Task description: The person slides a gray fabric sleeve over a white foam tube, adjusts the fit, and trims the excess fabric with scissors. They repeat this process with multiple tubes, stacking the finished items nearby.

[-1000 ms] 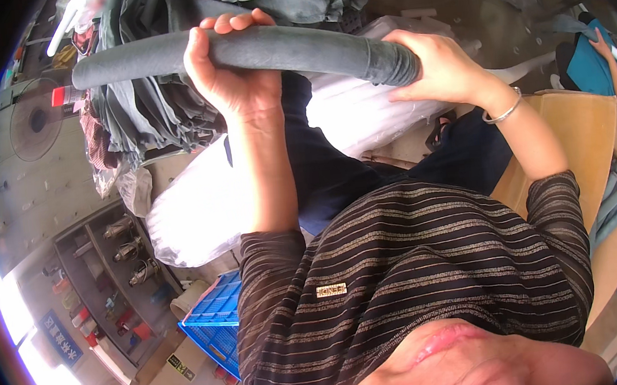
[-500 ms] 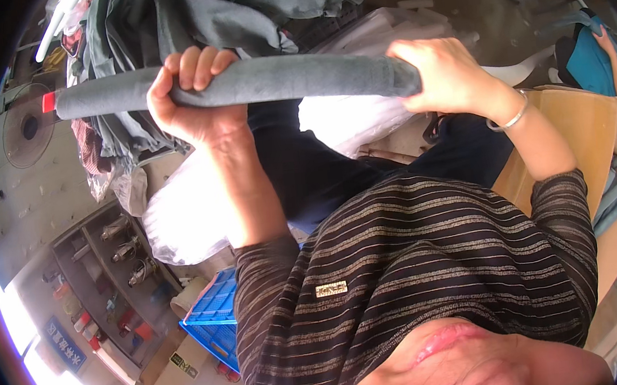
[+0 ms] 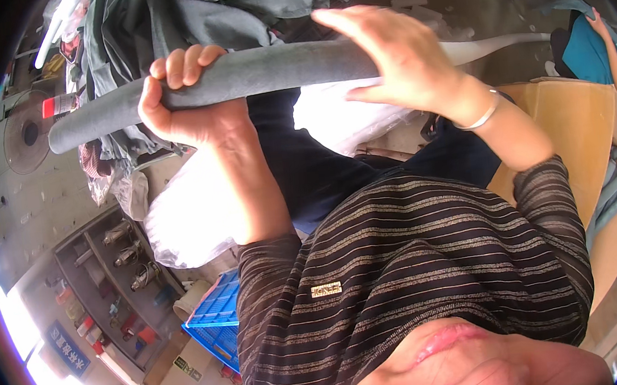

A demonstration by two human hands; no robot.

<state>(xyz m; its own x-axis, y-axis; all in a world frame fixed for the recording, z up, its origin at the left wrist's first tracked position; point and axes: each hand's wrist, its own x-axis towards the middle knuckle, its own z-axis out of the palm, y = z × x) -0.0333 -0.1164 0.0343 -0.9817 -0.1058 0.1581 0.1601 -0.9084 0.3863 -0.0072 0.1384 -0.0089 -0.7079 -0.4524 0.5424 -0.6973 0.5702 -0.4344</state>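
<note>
A long, soft-looking roll (image 3: 290,66) in grey-green cloth is held up crosswise in front of me, its left end sagging a little. My left hand (image 3: 187,100) wraps round it left of its middle, fingers closed over the top. At the roll's right end, my right hand (image 3: 408,57) has its fingers stretched out and thumb apart. That hand covers the end of the roll; whether the palm touches it is hidden. Beyond the right hand, a white curved strip (image 3: 497,45) runs off to the right.
Grey-green cloth pieces (image 3: 183,20) are heaped ahead. White plastic-wrapped bundles (image 3: 185,210) lie by my legs. A cardboard box (image 3: 566,115) at my right holds several grey-green rolls (image 3: 613,191). A blue crate (image 3: 215,314) stands at left, near shelves (image 3: 104,284). A co-worker's arm (image 3: 616,55) shows far right.
My right hand has loosened from the roll's right end, opened and moved left and slightly up. The roll's left end has dropped, and my left hand has shifted slightly left with it.
</note>
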